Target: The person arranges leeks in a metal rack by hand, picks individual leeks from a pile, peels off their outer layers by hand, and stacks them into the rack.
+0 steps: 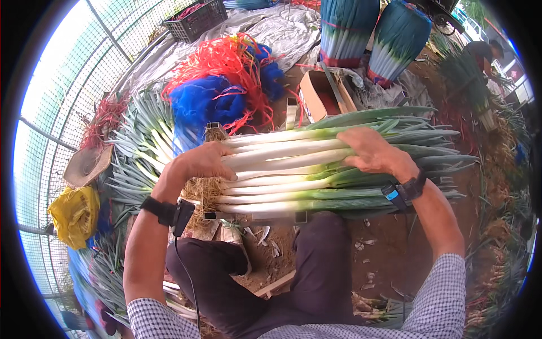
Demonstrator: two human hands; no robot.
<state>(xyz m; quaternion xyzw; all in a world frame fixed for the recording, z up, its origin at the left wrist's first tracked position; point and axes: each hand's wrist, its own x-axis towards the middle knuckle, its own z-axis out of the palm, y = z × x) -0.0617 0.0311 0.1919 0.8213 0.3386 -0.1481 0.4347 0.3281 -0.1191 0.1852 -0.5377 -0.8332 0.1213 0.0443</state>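
Observation:
Before me a row of long green onions (279, 186) lies crosswise on a metal-tube frame (301, 217), white shanks in the middle and green leaves to the right. My left hand (205, 163) holds the upper stalks near their root end, thumb and fingers spread across the white shanks. Around the upper stalks, where white turns green, my right hand (372, 150) is closed. Shaggy roots (207, 190) gather at the frame's left end, below my left hand. Parts of my fingers are hidden behind the stalks.
Beyond the frame lie red plastic strips (216, 55), blue netting (207, 99) and a cardboard box (317, 95). Wrapped onion bundles (349, 31) stand at the back. Loose onions (144, 131), a straw hat (87, 165) and a yellow bag (76, 216) lie left. A person (482, 53) is far right.

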